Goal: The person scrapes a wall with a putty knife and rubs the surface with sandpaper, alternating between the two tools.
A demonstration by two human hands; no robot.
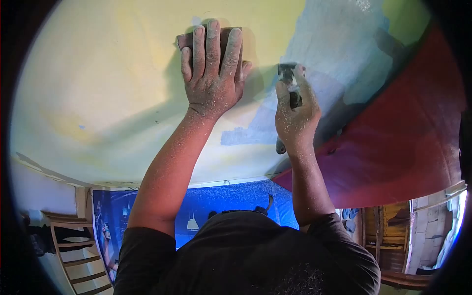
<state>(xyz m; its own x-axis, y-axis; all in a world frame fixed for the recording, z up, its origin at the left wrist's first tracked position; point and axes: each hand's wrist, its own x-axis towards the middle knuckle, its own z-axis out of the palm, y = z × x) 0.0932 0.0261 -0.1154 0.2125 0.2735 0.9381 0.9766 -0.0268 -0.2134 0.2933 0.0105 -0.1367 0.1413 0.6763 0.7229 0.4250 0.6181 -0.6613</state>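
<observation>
My left hand (211, 69) lies flat with fingers stretched over a dark reddish-brown pad (185, 41), pressed against the pale yellow painted surface (123, 83). Pale dust covers its fingers and wrist. To the right, my right hand (298, 108) grips a scraper (287, 72) with a dark, white-smeared blade and a dark handle whose end shows below the palm. The blade is at a grey-blue patch (329, 44) on the same surface; whether it touches cannot be made out.
A dark red surface (393, 142) adjoins at the right. Below is a blue printed sheet (236, 194) sprinkled with dust. A wooden ladder (78, 262) stands at the lower left. At the lower right are a wooden frame and a block wall (427, 228).
</observation>
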